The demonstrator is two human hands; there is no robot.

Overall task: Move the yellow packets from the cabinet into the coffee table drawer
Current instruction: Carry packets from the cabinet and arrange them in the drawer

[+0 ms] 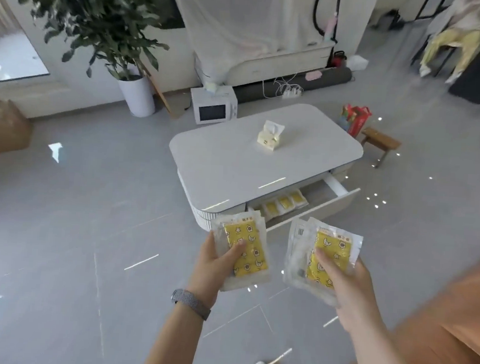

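I'm carrying yellow packets in both hands, low in the middle of the frame. My left hand [218, 258] grips one stack of packets [242, 250], thumb curled over the yellow face, the other fingers hidden beneath. My right hand [348, 286] holds a second stack [323, 256] the same way, and its clear wrappers are fanned out rather than squared up.

That fan is my main worry: the wrappers look slick, and I judge a loose one could slide out over the floor [88, 228] before I reach the drawer [314, 204]. With both hands full I could not catch it.

The drawer stands open at the lower right side of the counter [249, 159], with packets in a row [284, 203] already filling its left part; free room shows only toward its right end. The counter's top overhangs the drawer, so I'd come in low from the front. The drawer front juts into my path at shin height. A small wooden stool [379, 142] and a red bag [357, 119] sit beyond, right of centre, well apart from my route. The floor between me and the drawer is open.
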